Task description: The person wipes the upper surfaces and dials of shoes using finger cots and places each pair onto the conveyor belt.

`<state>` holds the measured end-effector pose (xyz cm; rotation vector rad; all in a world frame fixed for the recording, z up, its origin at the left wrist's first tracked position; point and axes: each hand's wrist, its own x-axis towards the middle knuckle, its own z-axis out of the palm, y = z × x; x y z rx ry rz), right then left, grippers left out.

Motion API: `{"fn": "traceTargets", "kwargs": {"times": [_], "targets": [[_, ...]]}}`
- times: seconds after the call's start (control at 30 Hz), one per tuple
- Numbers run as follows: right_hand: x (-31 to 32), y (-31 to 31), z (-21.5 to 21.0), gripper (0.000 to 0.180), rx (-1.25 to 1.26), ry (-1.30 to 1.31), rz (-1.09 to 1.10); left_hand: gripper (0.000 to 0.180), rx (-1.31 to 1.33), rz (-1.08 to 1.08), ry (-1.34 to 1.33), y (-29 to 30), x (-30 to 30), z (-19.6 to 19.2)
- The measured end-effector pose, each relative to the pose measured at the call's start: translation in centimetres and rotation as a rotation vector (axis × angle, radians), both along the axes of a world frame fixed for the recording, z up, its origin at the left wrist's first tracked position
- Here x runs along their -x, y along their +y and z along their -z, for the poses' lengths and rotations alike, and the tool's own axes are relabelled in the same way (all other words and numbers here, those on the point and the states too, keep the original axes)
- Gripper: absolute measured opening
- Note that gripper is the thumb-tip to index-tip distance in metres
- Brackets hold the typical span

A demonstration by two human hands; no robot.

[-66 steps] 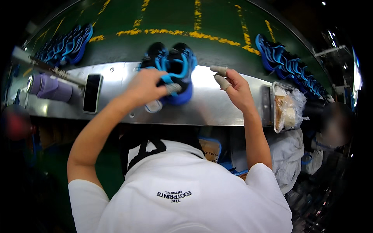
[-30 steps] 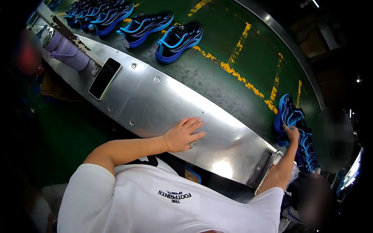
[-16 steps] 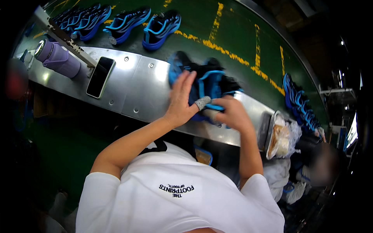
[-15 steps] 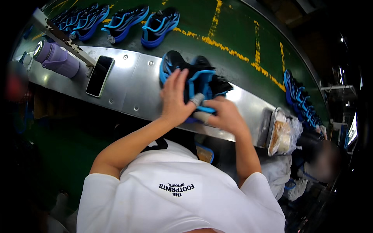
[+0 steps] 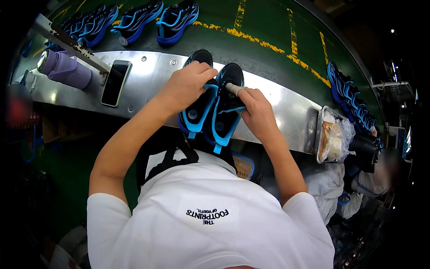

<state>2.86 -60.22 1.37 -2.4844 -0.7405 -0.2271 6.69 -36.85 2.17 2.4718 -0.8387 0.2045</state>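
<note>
Two black-and-blue sneakers lie side by side on the metal ledge, toes away from me, heels overhanging its near edge. Across the left sneaker (image 5: 193, 112) my left hand (image 5: 190, 83) is closed, fingers curled over its upper near the laces. My right hand (image 5: 257, 107) grips the right sneaker (image 5: 222, 123) at the tongue. Its index finger, wrapped in a pale covering, lies over the lacing, and the thumb is by the collar. Round pale labels show on both insoles. The left fingertips are partly hidden.
Beyond the metal ledge (image 5: 154, 85) runs a green belt (image 5: 264, 27) with yellow lines and rows of similar sneakers (image 5: 177, 22). On the ledge, a purple bottle (image 5: 67, 69) and a phone (image 5: 116, 83) lie left; a tray (image 5: 320, 134) with plastic-wrapped items is right. A metal post (image 5: 74, 42) rises left.
The sneakers, bunched and tilted before, now lie straight beside each other with heels toward me. Both hands have moved farther forward over their uppers.
</note>
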Motion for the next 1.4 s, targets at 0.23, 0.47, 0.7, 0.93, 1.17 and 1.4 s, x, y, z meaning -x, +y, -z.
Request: {"fn": "traceTargets", "kwargs": {"times": [0.23,0.47,0.7,0.93,1.17,1.4], "targets": [[-1.8,0.0,0.0,0.045,-0.2,0.365,0.232,0.048,-0.005,-0.143,-0.051,-0.9,0.7,0.6],[-0.4,1.5,-0.4,0.042,-0.19,0.06,0.083,0.035,-0.029,-0.195,-0.063,-2.0,1.5,0.7],[-0.7,0.5,-0.9,0.041,-0.446,0.724,0.33,0.047,0.103,-0.312,-0.052,-2.2,2.3,1.3],[1.7,1.2,-1.7,0.06,-0.311,0.464,0.161,0.031,0.069,-0.134,-0.02,-1.0,3.4,1.3],[6.5,1.9,0.3,0.067,0.024,0.109,0.095,0.016,-0.155,-0.11,-0.167,-2.9,4.4,2.0],[3.1,2.4,0.7,0.065,-0.179,0.065,0.171,0.021,-0.134,-0.204,-0.17,-4.0,2.5,2.0]]}}
